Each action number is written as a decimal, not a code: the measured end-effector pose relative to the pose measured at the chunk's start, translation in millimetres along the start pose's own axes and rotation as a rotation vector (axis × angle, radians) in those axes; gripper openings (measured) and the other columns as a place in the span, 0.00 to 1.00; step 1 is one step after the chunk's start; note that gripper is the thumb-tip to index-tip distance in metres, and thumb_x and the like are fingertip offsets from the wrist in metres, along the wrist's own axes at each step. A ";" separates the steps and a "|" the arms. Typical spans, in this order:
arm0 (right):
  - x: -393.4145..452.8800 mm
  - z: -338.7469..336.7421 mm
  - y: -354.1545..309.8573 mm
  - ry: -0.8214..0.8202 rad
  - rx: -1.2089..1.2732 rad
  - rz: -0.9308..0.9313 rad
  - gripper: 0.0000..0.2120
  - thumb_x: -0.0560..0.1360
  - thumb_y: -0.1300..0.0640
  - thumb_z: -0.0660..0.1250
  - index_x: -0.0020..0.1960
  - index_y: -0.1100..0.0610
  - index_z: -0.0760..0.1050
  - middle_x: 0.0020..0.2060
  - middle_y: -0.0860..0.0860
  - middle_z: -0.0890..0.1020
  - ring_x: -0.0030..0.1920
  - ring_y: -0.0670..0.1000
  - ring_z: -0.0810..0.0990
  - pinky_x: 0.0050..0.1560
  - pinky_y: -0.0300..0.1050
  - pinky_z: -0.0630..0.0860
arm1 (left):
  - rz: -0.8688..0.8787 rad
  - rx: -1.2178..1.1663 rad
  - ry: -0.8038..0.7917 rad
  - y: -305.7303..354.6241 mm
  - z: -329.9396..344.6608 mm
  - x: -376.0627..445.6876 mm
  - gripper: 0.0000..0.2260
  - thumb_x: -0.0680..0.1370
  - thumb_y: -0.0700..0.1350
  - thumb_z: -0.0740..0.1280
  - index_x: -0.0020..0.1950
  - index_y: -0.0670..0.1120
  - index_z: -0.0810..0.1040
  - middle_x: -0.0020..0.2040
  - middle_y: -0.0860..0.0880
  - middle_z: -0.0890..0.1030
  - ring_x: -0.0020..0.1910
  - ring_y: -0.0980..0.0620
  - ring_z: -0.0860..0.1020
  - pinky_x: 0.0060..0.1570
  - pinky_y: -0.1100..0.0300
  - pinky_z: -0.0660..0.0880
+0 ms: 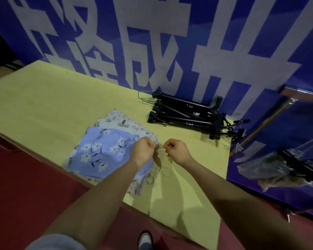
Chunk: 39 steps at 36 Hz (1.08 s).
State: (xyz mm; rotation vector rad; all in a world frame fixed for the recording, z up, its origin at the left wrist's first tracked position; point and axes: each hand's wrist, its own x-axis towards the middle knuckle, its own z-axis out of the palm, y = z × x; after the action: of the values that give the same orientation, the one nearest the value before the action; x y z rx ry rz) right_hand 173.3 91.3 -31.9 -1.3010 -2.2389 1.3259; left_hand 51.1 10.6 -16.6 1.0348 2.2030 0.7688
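- Pinching with both hands at the right edge of a soft periwinkle-blue cloth printed with white flowers (101, 150), which lies spread on a matte yellow-green tabletop (52, 98).
- Left hand (143, 151): fingers curled tight on the blue cloth's frilled pale trim, holding that edge a little off the table. Probably the anchor, so the fabric does not drag.
- Right hand (178, 150): just right of the blue cloth, thumb and forefinger closed on a thin dark cord (163, 171). The hands are near each other but apart, and the cord crosses the gap.
- The cord's slack lies in loose loops just off the blue cloth's near right corner. Thread, drawstring or wire: cannot tell.
- Judgement: the opposed grips suggest drawing the cord out of the trim or through it. One hand fixed lets the other put tension on it.
- A pale grey cloth with small leaf sprigs (123, 121) sits under the blue cloth and shows past its far edge. It is stacked there, likely part of the same batch.
- A pile of black plastic clip hangers with wire hooks (184, 114) lies beyond and to the right of the blue cloth, against a blue banner with large white characters (152, 42). It looks within reach yet out of the working spot.
- Dull red floor (25, 177) shows to the near left of the blue cloth.
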 end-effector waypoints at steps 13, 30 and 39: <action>44.9 66.4 3.0 -0.154 -0.460 0.014 0.23 0.79 0.53 0.58 0.73 0.47 0.62 0.62 0.56 0.67 0.59 0.61 0.67 0.60 0.50 0.63 | -0.091 0.232 -0.215 -45.8 -4.6 40.1 0.17 0.77 0.45 0.65 0.63 0.39 0.69 0.60 0.36 0.71 0.55 0.36 0.74 0.52 0.47 0.75; 56.0 55.8 -29.4 -0.044 0.343 -0.025 0.11 0.77 0.60 0.66 0.38 0.55 0.69 0.28 0.49 0.72 0.25 0.40 0.70 0.30 0.34 0.66 | 0.145 0.495 0.029 -39.0 -20.3 36.9 0.18 0.80 0.49 0.58 0.67 0.42 0.69 0.64 0.43 0.69 0.62 0.43 0.69 0.59 0.53 0.68; 65.5 29.8 -31.8 0.101 0.044 -0.107 0.01 0.76 0.63 0.65 0.47 0.59 0.74 0.39 0.52 0.77 0.39 0.52 0.76 0.40 0.46 0.72 | 0.406 0.595 0.080 -10.7 -57.1 42.3 0.17 0.78 0.39 0.60 0.66 0.44 0.65 0.60 0.43 0.71 0.59 0.44 0.70 0.50 0.55 0.69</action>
State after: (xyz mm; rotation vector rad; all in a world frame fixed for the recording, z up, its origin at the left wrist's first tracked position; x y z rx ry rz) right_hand 99.9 118.9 -38.2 -1.1879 -2.1667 1.2365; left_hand -16.6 24.7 3.0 1.8058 2.3804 0.3069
